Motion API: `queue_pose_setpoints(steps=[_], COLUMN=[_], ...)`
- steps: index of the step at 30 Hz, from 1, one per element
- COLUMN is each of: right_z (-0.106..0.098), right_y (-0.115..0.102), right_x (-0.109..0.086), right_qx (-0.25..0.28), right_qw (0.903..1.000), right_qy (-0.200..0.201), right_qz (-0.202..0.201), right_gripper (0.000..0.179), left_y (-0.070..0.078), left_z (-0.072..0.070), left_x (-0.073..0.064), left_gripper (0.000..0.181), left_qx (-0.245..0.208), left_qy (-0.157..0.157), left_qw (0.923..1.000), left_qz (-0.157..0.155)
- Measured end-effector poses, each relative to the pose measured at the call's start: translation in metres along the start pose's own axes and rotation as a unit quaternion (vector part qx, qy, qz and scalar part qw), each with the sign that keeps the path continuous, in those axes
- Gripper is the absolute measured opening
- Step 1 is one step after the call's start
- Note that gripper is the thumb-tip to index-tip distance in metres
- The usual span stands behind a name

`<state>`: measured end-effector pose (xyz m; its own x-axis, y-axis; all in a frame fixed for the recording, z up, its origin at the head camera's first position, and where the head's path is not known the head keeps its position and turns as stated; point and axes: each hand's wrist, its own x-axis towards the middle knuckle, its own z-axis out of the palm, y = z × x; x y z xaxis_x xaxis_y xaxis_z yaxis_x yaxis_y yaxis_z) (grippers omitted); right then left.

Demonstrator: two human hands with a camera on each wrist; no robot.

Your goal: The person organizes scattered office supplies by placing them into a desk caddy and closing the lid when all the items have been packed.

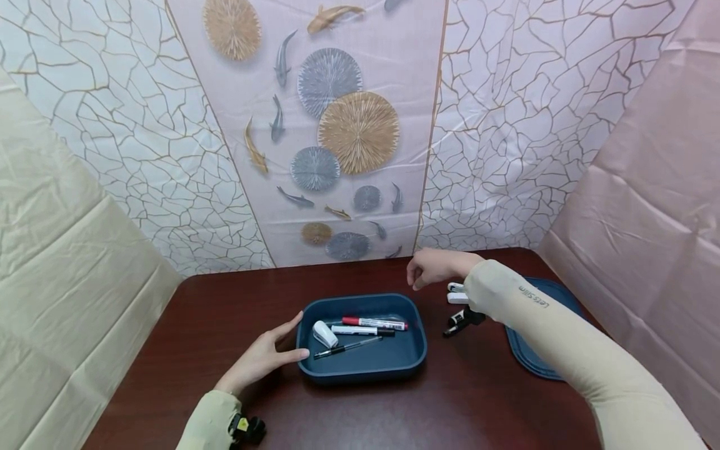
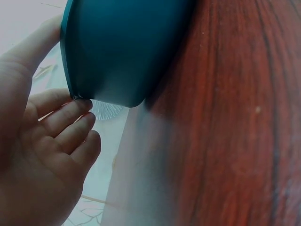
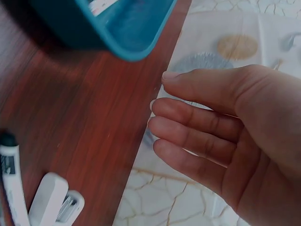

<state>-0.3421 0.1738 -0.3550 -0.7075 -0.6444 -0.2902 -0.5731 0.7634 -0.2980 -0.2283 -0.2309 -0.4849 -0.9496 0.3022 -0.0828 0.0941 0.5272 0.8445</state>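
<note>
A dark blue open box [image 1: 360, 377] holds a red-capped marker [image 1: 375, 323], a black-capped white marker [image 1: 360, 330], a slim black-and-clear pen [image 1: 345, 347] and a small rounded white object [image 1: 325, 334]. My left hand [image 1: 264, 356] grips the box's left end, the thumb at the rim and the fingers against the outer wall [image 2: 122, 56]. Beyond the box's right back corner, my right hand [image 1: 435, 265] hovers with loosely bent fingers and holds nothing. Below it lie a white stapler-like object [image 3: 51, 202] and a black-capped marker [image 3: 14, 183]; my sleeve partly hides them.
A black pen [image 1: 454, 329] lies beside the marker to the right of the box. Farther right, a dark blue lid or tray [image 1: 531, 353] sits partly under my right forearm. Patterned cloth [image 1: 349, 131] hangs behind the dark wooden table [image 1: 236, 294].
</note>
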Motion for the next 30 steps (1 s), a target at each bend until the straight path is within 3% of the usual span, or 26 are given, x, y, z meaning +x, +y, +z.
queue_pose_setpoints(steps=[17, 26, 30], right_z=[0.009, 0.020, 0.028], right_y=[0.042, 0.061, 0.068], right_x=[-0.043, -0.055, -0.059], right_qx=[0.011, 0.037, 0.044], right_qw=[0.9990, 0.9955, 0.9950], right_qy=[-0.018, -0.010, -0.010], right_qz=[0.041, 0.087, 0.089], right_gripper=[0.008, 0.005, 0.005], left_y=[-0.001, -0.003, -0.003], left_z=[0.000, 0.001, 0.001], left_x=[0.001, 0.001, 0.001], left_gripper=[0.082, 0.082, 0.083], left_qx=[-0.007, -0.003, -0.004], left_qy=[0.000, 0.004, 0.003], left_qw=[1.0000, 1.0000, 1.0000], left_qz=[0.001, 0.000, -0.003])
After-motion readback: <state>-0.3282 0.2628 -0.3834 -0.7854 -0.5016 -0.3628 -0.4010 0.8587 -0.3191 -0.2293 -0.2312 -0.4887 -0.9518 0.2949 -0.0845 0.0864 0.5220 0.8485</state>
